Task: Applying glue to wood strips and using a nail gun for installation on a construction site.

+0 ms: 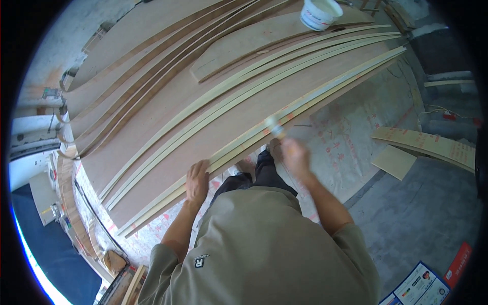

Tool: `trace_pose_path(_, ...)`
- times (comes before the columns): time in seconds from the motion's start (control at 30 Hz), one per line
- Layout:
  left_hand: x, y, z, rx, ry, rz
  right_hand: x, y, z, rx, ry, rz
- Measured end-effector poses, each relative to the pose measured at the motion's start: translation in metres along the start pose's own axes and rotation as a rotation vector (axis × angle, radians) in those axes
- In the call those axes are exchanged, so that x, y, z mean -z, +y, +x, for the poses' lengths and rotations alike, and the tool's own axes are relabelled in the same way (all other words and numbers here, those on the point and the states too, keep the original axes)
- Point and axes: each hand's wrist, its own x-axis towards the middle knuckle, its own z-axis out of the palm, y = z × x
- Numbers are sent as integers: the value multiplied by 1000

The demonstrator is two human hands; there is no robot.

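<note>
Pale wooden strips (pixel 236 146) are laid side by side along the near edge of a broad brown board (pixel 254 114), slanting from near left to far right. At the left, thin curved brown bands (pixel 170 72) are stood on edge across the board. Nearer the middle, the left hand (pixel 197 181) is rested on the pale strips, fingers extended and unclenched; whether the thumb is hooked under an edge cannot be told. Such long, slender pieces can be judged light, fairly stiff over a short span but whippy over their full length, so support is best given at two places well apart, by the side edges.

Further right, a brush (pixel 273 124) is grasped by its handle in the right hand (pixel 296 155), its blurred pale head held over the strips; whether they are touched cannot be told. It is probably light, with a soft head, and is best held by the handle. Toward the far right, a whitish sheen is seen on the upper face of one strip; if wet, that stretch would be slippery. A white bucket (pixel 319 14) is set at the far side.
</note>
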Motion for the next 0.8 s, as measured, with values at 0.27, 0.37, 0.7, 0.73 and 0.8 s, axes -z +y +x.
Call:
trace_pose_path(0.27, -11, -8, 19, 50, 46, -2, 64, -34, 86, 40, -24, 180)
trace_pose_path(0.37, -24, 15, 42, -26, 46, -5, 137, -9, 182, 8, 232, 97)
trace_pose_path(0.7, -98, 107, 161, -112, 73, -107, 192, 72, 480, 52, 200, -285)
trace_pose_path(0.73, -102, 115, 170, -105, 84, -100, 184, 79, 492, 65, 199, -277)
trace_pose_path(0.8, -104, 130, 183, -71, 62, -98, 169, 91, 512, -64, 80, -428)
